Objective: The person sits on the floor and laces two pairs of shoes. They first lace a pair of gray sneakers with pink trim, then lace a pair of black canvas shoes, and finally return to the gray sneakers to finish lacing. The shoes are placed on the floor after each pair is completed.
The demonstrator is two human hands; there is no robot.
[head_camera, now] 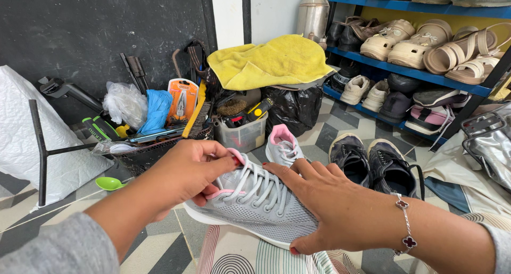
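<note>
A grey knit sneaker (254, 207) with white laces and pink lining rests on a striped cloth (234, 255) in front of me. My left hand (183, 175) pinches the pink collar at its heel end. Over the toe and the laces lies my right hand (335, 207), fingers spread flat, with a bracelet at the wrist. The matching second sneaker (283, 145) stands on the tiled floor just behind.
A pair of dark shoes (372, 162) sits to the right. Behind stand a basket of tools (154, 146), a clear plastic box (245, 135), a black bag under a yellow towel (271, 61), and blue shelves (420, 71) with sandals and shoes. A green spoon (109, 183) lies at left.
</note>
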